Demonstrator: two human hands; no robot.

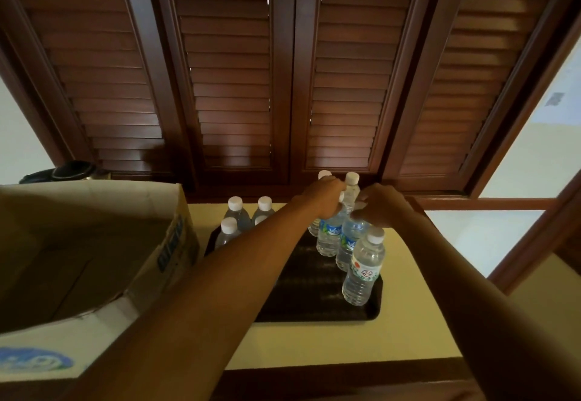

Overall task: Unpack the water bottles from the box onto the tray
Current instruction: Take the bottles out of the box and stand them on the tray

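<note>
Two hands on two bottle tops at the tray's right side

Both reaching across a dark tray (317,314) set on a pale yellow counter (415,331). Left hand (327,197) curled round the neck of a blue-labelled bottle (328,237), fingers closed over its cap. Right hand (382,205) curled likewise over the top of a second blue-labelled bottle (350,242), just beside the first, the two touching. Nearer along the right edge, an upright bottle with a white and green label (363,267), ungripped. Behind the hands, two more capped bottles (351,185). At the tray's far left, four capped bottles (235,212), well apart from either grip. Left of the tray, an open cardboard box (94,243), inside in shadow, contents not discernible.
</note>
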